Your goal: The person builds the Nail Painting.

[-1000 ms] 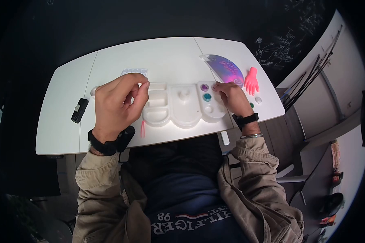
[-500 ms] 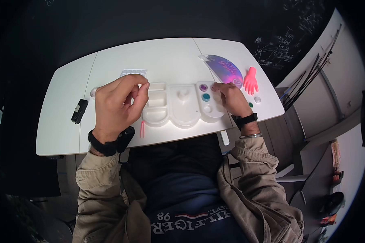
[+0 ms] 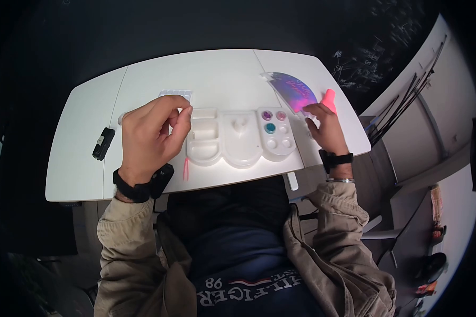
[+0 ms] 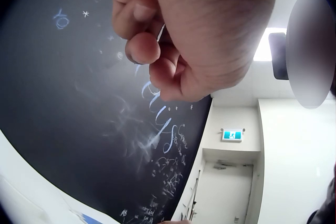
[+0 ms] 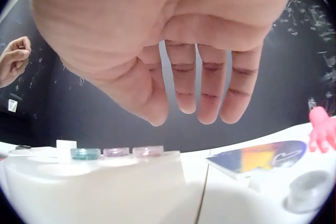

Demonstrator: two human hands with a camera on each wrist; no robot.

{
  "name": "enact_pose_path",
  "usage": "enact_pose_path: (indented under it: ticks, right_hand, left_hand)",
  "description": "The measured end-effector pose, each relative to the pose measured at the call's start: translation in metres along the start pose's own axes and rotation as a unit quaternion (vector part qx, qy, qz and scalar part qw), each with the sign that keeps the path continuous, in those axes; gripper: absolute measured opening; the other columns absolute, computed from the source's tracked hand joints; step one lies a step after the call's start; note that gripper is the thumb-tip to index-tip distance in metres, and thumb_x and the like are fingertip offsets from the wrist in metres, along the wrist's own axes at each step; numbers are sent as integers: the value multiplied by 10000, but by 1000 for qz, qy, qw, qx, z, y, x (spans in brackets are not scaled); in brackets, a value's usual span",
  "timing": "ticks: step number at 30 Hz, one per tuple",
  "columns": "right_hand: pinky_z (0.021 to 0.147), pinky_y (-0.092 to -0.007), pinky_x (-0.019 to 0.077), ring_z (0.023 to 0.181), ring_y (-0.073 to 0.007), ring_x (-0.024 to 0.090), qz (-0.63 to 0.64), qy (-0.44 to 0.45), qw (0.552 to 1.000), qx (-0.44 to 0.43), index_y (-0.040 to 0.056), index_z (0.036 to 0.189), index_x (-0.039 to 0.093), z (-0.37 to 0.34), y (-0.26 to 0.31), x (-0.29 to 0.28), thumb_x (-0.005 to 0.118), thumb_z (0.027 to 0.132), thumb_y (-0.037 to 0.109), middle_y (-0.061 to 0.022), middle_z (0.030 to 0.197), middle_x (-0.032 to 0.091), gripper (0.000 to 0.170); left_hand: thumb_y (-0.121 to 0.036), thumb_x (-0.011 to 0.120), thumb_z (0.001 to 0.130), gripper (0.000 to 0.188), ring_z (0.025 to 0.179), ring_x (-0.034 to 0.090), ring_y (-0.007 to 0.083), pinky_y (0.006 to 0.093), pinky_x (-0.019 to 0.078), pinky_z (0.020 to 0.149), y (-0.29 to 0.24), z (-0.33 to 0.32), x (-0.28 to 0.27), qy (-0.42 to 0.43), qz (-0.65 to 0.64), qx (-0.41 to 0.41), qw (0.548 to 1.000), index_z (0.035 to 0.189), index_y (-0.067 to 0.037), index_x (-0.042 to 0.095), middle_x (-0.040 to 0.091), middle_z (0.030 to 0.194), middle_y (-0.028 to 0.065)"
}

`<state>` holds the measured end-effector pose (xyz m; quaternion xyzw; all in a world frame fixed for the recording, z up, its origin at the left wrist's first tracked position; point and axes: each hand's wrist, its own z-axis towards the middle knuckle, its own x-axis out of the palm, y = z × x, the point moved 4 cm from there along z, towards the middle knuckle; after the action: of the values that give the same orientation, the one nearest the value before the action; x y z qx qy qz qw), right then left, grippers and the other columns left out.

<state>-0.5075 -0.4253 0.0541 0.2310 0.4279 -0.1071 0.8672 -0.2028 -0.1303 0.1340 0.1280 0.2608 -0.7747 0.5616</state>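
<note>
My left hand is raised over the left side of the table, fingers curled and thumb against the index fingertip; nothing shows between them. Over the table to the right of a white compartment tray hovers my right hand, its fingers loosely extended and holding nothing. Small round pots of purple glitter, pink glitter and teal glitter sit in the tray's right-hand wells. A small clear round pot stands on the table below the right hand in the right wrist view.
A pink hand model and a shiny purple fan-shaped card lie at the right. Pink tweezers, a black device and a pale slotted case are at the left. The table's edge runs close to my body.
My right hand has left the pink pot in the tray's upper right well and moved right, over the table near the pink hand model. The left hand has hardly moved.
</note>
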Motion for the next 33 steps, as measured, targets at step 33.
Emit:
enact_pose_path:
  ticks: [33]
  right_hand:
    - [818, -440, 620, 912, -351, 775, -43, 25, 994, 96, 12, 1107, 753, -42, -66, -11, 844, 794, 19, -177, 1020, 770, 326]
  left_hand:
    - [18, 819, 943, 79, 542, 553, 62, 237, 401, 493, -3, 0, 0, 0, 1, -1, 1000, 981, -28, 766, 652, 711, 2]
